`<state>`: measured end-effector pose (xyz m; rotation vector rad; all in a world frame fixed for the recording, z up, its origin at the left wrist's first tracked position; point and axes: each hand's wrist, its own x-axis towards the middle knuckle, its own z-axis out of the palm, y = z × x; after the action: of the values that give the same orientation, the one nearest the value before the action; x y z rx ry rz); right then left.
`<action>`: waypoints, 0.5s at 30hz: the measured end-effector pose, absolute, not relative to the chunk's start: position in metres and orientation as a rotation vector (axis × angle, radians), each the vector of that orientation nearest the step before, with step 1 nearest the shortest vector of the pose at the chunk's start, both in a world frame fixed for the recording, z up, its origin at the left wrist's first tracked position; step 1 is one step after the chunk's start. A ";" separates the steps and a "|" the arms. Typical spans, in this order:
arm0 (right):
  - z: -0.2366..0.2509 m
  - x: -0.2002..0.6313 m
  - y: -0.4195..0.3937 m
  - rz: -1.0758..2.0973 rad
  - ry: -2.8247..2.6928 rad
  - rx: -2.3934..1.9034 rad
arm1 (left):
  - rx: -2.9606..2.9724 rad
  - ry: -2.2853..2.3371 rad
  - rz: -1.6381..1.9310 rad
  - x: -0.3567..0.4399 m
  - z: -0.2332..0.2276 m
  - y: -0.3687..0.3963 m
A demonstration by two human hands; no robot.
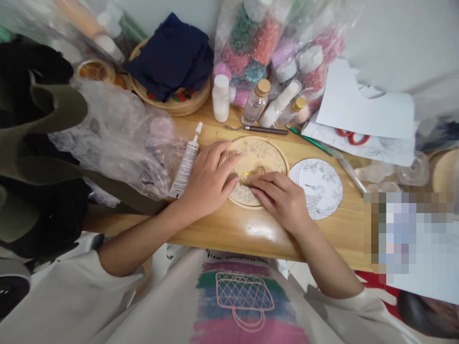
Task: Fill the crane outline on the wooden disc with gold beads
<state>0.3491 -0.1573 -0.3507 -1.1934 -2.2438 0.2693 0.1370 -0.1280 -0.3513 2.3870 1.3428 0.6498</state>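
A round wooden disc [256, 165] lies at table centre, carved with a pattern; a short gold strip [251, 172] is laid near its middle, so only a small part looks filled and most of the pattern is judged left. The left hand [208, 179] is pressed flat, fingers apart, on the disc's 9 o'clock edge; the right hand [281, 198], at 4 o'clock, is pinched on a thin gold wire [245, 182]. A printed crane pattern [317, 186] lies at 3 o'clock, a glue tube [185, 165] at 9.
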 end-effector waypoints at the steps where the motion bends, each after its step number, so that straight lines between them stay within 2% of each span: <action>1: -0.351 0.349 -0.157 0.264 -2.243 -1.189 | 2.394 1.341 0.649 0.137 -0.351 -0.128; 15: -0.351 0.349 -0.158 0.320 -2.253 -1.214 | 2.385 1.352 0.665 0.137 -0.353 -0.128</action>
<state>0.3489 -0.1575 -0.3505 -1.2136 -2.2534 0.3198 0.1368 -0.1276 -0.3528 2.3851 1.3522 0.6652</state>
